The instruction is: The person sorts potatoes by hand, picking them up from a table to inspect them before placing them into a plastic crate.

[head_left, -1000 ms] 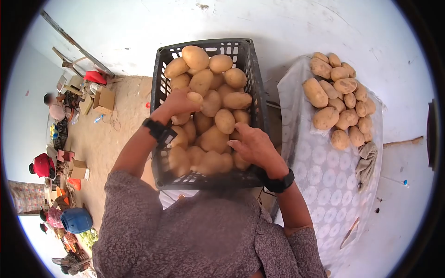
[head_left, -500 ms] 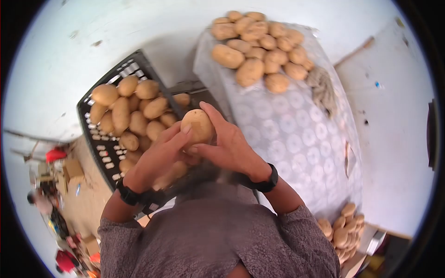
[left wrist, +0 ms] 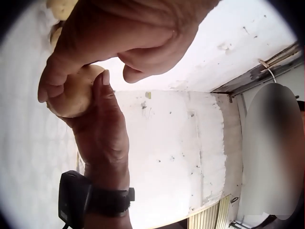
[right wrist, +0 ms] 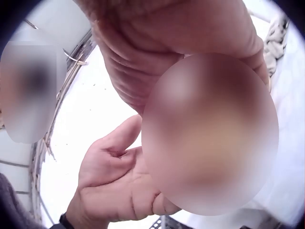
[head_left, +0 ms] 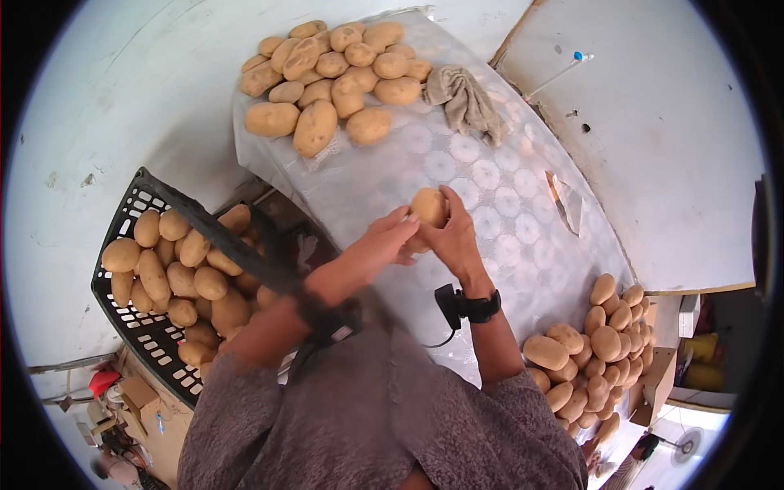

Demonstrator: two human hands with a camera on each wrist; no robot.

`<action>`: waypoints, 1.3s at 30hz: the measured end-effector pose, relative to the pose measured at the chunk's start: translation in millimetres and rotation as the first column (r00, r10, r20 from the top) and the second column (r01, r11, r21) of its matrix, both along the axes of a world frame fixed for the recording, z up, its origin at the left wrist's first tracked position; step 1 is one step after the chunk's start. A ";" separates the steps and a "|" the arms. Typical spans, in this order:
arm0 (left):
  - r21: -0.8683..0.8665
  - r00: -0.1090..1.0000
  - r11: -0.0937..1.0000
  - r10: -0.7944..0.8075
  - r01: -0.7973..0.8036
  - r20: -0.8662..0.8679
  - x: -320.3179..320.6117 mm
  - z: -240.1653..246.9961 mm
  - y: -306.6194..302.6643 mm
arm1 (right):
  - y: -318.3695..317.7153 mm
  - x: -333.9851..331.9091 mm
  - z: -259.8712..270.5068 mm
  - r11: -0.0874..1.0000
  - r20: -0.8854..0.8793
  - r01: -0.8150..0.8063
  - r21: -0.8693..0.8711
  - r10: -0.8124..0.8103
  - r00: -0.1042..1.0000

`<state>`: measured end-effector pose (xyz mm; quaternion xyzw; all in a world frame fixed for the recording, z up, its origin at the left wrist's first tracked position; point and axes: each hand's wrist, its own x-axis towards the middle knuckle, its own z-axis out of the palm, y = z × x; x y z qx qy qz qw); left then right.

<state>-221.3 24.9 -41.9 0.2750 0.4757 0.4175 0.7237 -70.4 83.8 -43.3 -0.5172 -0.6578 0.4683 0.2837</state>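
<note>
One potato between left hand and right hand — above the patterned tablecloth

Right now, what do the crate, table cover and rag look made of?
Crate: black moulded plastic, matt, judging by its lattice walls. Table cover: probably thin plastic sheet, slightly glossy, with printed white circles. Rag: soft beige cloth, crumpled into folds.

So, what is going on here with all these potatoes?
A person holds one potato between the left hand and the right hand above a table with a patterned cloth. A black crate full of potatoes stands to the left. One potato pile lies at the table's far end beside a rag; a second pile lies at the near right.
</note>
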 end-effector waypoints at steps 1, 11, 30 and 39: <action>0.005 1.000 1.000 -0.004 0.004 0.001 8.8 -7.6 11.7 | 7.9 10.3 -9.2 0.998 0.054 0.050 0.042 -0.053 0.997; 0.127 0.982 0.979 -0.171 0.160 0.085 77.7 -68.9 93.6 | 60.7 69.2 -40.6 0.965 0.374 0.215 0.153 -0.258 0.891; 0.428 0.980 0.898 -0.020 0.105 -0.198 74.2 -78.7 68.9 | 67.1 98.2 -81.9 0.937 0.499 0.101 0.335 -0.267 0.825; 0.535 0.879 0.842 0.198 0.074 -0.434 -44.4 69.9 -46.9 | 22.6 6.6 14.5 0.975 0.090 -0.092 0.204 0.075 0.993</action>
